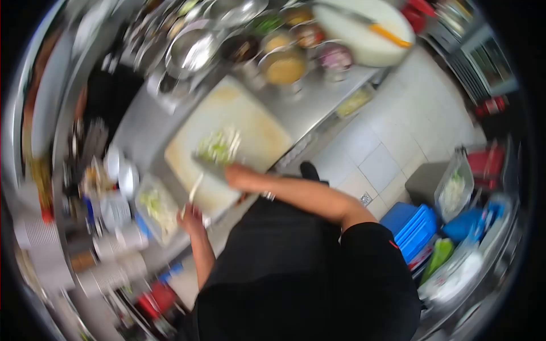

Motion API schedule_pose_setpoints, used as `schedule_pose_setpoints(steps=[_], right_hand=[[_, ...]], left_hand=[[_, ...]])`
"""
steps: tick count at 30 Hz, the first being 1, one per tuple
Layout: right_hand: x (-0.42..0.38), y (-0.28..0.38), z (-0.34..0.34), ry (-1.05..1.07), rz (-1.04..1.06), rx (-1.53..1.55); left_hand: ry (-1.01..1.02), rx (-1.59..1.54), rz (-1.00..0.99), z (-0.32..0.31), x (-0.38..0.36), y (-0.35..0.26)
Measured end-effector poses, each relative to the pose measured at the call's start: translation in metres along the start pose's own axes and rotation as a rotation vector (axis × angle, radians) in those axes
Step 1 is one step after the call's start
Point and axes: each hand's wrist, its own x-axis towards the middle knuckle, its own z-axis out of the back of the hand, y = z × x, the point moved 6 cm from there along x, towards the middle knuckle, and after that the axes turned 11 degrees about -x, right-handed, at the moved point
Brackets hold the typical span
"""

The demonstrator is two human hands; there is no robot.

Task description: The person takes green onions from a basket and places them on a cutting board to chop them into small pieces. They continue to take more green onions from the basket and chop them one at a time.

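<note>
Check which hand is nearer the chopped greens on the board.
Right. Right hand is right beside the chopped greens; left hand sits apart at the edge of the board.

Bright, even overhead light. Heavy motion blur smears everything. Fisheye warping bends the edges into a black vignette.

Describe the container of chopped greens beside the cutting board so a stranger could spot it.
Start at the pale cutting board on the steel counter. By the board's near end sits a clear rectangular container of pale green cuttings, close to one hand. Unlike the round metal bowls farther off, it is transparent and flat-sided.
</note>
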Motion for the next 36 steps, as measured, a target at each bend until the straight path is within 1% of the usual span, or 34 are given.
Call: schedule_pose_setpoints(steps=[1, 2, 3, 4, 5, 6, 7, 9, 10, 12, 13, 15, 17, 19, 23, 27, 29, 32, 36], right_hand=[[0.026, -0.019, -0.033, 0.012, -0.006, -0.145], [0.001, -0.004, -0.005, 0.157, -0.207, 0.026], [0.01, -0.013, -0.015, -0.036, -0.04, -0.154], [-0.001, -0.002, 0.001, 0.063, -0.14, -0.086], [0.005, -0.011, -0.008, -0.146, 0.057, -0.265], [-0.009, 0.012, 0.014, 0.047, -0.141, -0.116], [-0.011, 0.019, 0.012, 0.1, -0.113, -0.149], [-0.011, 0.023, 0.016, 0.062, -0.148, -0.221], [-0.012, 0.024, 0.011, 0.089, -0.133, -0.249], [-0.017, 0.038, 0.012, -0.13, 0.131, -0.467], [-0.023, 0.047, 0.013, -0.11, 0.139, -0.494], [-0.032, 0.066, 0.016, -0.092, 0.067, -0.557], [-0.035, 0.077, 0.016, -0.075, 0.062, -0.627], [-0.038, 0.084, 0.011, 0.011, 0.066, -0.673], [-0.046, 0.11, 0.011, 0.011, 0.097, -0.683], [-0.037, 0.087, -0.002, -0.009, 0.085, -0.717], [-0.035, 0.08, -0.007, 0.052, 0.087, -0.768], [-0.046, 0.107, 0.006, 0.014, 0.066, -0.74], [-0.046, 0.092, -0.005, 0.015, 0.076, -0.655]], left_hand=[[0.168, -0.007, 0.068, 0.016, 0.02, 0.01], [0.175, -0.067, 0.176, 0.022, 0.014, 0.013], [0.119, -0.059, 0.151, 0.025, -0.004, 0.01], [0.081, 0.029, 0.106, 0.035, -0.002, 0.012], [0.098, 0.082, 0.078, 0.037, -0.01, 0.011], [0.093, 0.118, 0.035, 0.035, -0.024, 0.008], [0.058, 0.129, 0.051, 0.034, -0.032, 0.007], [0.1, 0.095, 0.049, 0.035, -0.036, 0.009], [0.071, 0.067, 0.056, 0.041, -0.035, 0.01], [0.136, 0.076, 0.034, 0.042, -0.033, 0.013], [0.12, 0.05, 0.047, 0.047, -0.032, 0.016], [0.216, 0.129, 0.039, 0.05, -0.032, 0.017], [0.218, 0.144, 0.034, 0.046, -0.035, 0.014], [0.225, 0.22, 0.017, 0.046, -0.037, 0.013], [0.216, 0.304, -0.003, 0.045, -0.035, 0.012], [0.202, 0.339, -0.019, 0.043, -0.037, 0.013], [0.2, 0.378, -0.025, 0.043, -0.033, 0.012], [0.231, 0.402, -0.053, 0.045, -0.035, 0.015], [0.242, 0.447, -0.075, 0.042, -0.036, 0.019]])
